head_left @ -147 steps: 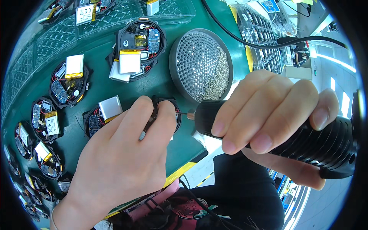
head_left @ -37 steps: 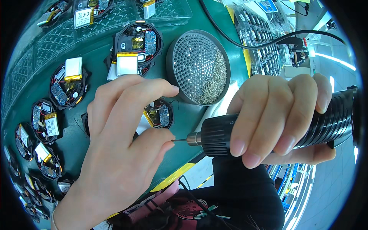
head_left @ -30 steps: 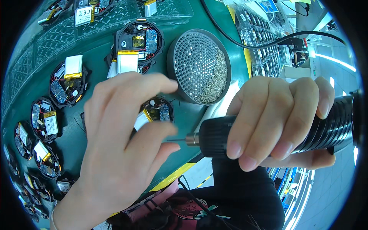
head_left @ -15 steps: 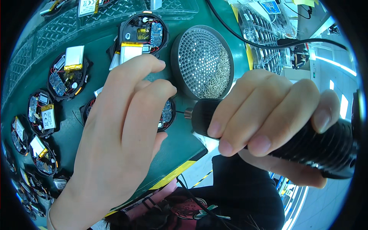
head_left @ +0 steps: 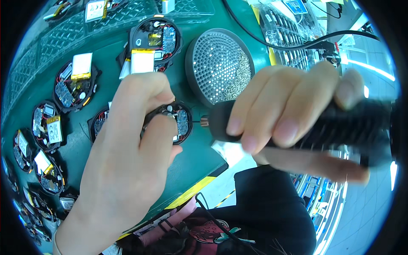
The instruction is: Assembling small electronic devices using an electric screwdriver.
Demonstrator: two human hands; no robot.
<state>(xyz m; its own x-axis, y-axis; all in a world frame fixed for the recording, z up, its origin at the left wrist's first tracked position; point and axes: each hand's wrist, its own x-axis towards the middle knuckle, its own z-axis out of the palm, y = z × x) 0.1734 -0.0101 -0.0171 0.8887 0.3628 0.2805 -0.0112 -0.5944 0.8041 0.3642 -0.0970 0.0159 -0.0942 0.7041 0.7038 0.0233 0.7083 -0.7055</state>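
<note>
My left hand (head_left: 127, 148) curls over a round black device housing (head_left: 182, 121), gripping it low over the table. A blue circuit board shows inside the housing at its right, while my fingers cover much of the rest. My right hand (head_left: 289, 110) is wrapped round a black electric screwdriver (head_left: 223, 121), held nearly level and slightly blurred. The screwdriver's thin bit points left and meets the housing's right edge; whether it touches a screw I cannot tell. Just beyond the screwdriver stands a round grey perforated screw tray (head_left: 208, 63), with small silver screws (head_left: 240, 80) heaped on its right side.
Several similar open housings with batteries, such as one housing (head_left: 76, 85), line the left of the green table (head_left: 195, 161). Another housing (head_left: 155, 40) lies behind my left hand. Clear plastic trays (head_left: 55, 46) stand at the back left. A black cable (head_left: 272, 44) crosses the back right.
My right hand and the screwdriver have shifted slightly up and left, the handle's rear end rising. My left index finger has drawn back and bent, uncovering more of the housing.
</note>
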